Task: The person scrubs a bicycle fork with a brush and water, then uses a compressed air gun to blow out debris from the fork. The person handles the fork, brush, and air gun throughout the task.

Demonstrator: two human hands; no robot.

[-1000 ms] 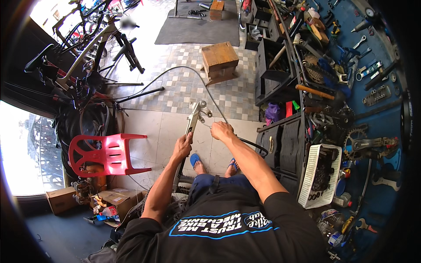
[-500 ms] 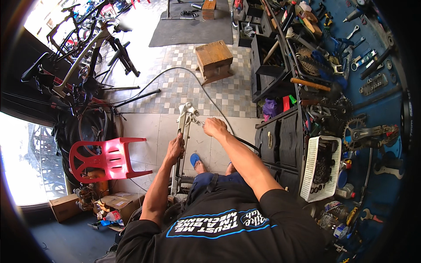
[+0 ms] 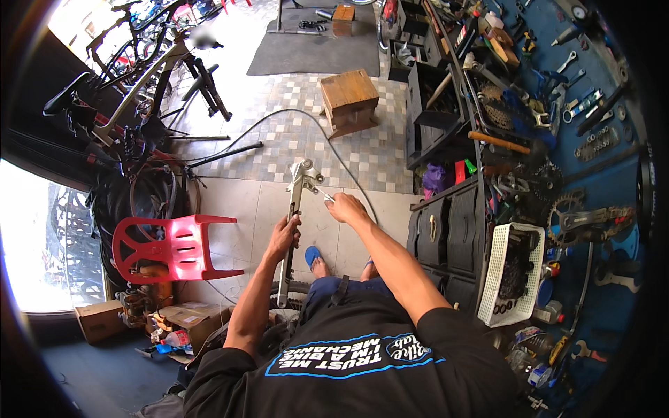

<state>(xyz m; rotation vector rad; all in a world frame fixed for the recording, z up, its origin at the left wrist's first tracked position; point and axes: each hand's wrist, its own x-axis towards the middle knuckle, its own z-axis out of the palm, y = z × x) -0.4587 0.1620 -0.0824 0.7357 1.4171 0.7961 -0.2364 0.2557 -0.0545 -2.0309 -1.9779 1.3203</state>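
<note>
My left hand (image 3: 284,234) is wrapped round a long grey metal bicycle frame part (image 3: 297,197), which looks like a swingarm. It stands nearly lengthwise in front of me, with round pivot holes at its far end. My right hand (image 3: 346,207) is closed on a slim, light-coloured tool (image 3: 326,195), whose tip reaches the pivot lug on the part's right side. The fingers cover most of this tool, so its exact kind cannot be made out. Below the left hand, the part's near end hangs beside a dark tyre (image 3: 298,287).
A red plastic chair (image 3: 188,249) stands at left, below several bicycles (image 3: 167,63). Ahead is a wooden stool (image 3: 350,97) with a dark hose (image 3: 317,120) beside it. Along the right run black drawers (image 3: 446,223), a white basket (image 3: 496,275) of parts and a blue tool wall (image 3: 557,150).
The frame part has turned slightly in my left hand and its near end has shifted a little. My right hand has moved slightly right and down, and its slim tool now shows more plainly.
</note>
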